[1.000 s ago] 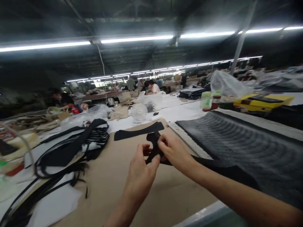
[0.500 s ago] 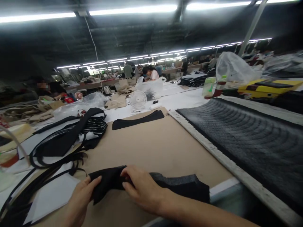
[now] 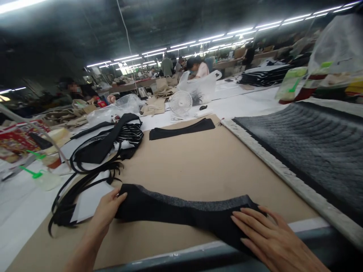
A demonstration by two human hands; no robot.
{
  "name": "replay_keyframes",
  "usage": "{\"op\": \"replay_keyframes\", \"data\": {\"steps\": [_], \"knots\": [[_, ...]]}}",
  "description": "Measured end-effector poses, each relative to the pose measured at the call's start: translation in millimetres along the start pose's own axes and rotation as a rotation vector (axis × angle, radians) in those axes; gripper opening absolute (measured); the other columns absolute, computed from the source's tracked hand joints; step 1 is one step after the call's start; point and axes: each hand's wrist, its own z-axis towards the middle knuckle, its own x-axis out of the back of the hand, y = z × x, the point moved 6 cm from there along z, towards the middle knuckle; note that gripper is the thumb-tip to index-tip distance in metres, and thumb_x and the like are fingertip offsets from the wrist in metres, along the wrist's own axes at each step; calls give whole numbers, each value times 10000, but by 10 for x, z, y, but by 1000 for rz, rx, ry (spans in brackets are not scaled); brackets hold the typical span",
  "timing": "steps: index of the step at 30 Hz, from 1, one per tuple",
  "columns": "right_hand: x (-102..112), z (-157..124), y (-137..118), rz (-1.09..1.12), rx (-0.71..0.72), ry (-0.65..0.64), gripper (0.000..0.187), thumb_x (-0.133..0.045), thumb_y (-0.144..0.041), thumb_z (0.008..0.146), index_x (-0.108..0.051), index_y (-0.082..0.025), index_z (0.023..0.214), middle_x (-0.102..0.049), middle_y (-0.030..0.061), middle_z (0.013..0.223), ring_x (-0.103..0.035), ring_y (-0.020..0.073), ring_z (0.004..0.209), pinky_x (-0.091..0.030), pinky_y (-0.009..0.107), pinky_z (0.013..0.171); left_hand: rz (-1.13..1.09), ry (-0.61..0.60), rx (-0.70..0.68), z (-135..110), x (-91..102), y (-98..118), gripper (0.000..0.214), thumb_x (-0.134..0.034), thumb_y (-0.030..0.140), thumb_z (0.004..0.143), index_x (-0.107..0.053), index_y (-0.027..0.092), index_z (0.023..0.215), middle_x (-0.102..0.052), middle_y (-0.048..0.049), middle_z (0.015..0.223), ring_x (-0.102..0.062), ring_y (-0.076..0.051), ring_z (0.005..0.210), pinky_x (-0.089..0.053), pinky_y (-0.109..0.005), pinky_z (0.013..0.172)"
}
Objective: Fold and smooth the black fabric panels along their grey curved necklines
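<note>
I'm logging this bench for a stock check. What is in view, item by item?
black piece: one, black, curved, near edge of the paper
paper: one sheet, tan, covers the table middle
second piece: one, black, far end of the paper
straps: a tangle, black, left of the paper
quilted stack: one, dark grey, right of the paper
fan: one, white, beyond the paper
people: several, at far tables
left hand: touches the black piece's left end, grip unclear
right hand: flat and open on its right end
</note>
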Motion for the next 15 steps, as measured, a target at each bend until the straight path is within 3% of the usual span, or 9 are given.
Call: {"op": "replay_keyframes", "data": {"steps": [5, 8, 11, 13, 15], "knots": [[-132, 259, 543, 50, 50, 69, 477, -533, -236, 874, -516, -350, 1336, -620, -31, 1258, -580, 251, 1133, -304, 482, 1076, 84, 21, -59, -51, -32, -55, 365, -715, 444, 594, -659, 170, 828, -696, -46, 711, -671, -281, 825, -539, -357, 738], [-156, 382, 786, 57, 71, 81, 461, -507, -272, 888, -515, -376, 1337, -621, -37, 1253, -569, 259, 1145, -331, 478, 1053, 156, 89, -102, -127, -53, -119, 373, -687, 410, 633, -643, 168, 912, -688, -66, 799, -659, -295, 879, -519, -412, 824], [-264, 327, 834, 62, 13, 88, 517, -477, -339, 903, -425, -354, 1418, -564, -7, 1329, -551, 274, 1168, -401, 473, 995, 247, 210, -173, -298, -79, -134, 467, -608, 396, 746, -575, 175, 1157, -650, -79, 947, -621, -293, 951, -466, -485, 915], [-422, 222, 789, 87, -10, 60, 582, -497, -382, 887, -360, -371, 1453, -532, -12, 1364, -544, 295, 1174, -420, 493, 974, 383, 317, -335, -455, -118, -48, 460, -548, 346, 821, -524, 185, 1251, -596, -109, 1110, -553, -297, 1079, -410, -511, 983], [-581, 125, 725, 156, -5, 56, 622, -535, -395, 859, -342, -419, 1450, -550, -34, 1343, -567, 304, 1142, -437, 501, 948, 543, 322, -514, -600, -237, 39, 395, -501, 264, 867, -529, 208, 1257, -547, -110, 1219, -487, -287, 1171, -375, -508, 1025]]}}
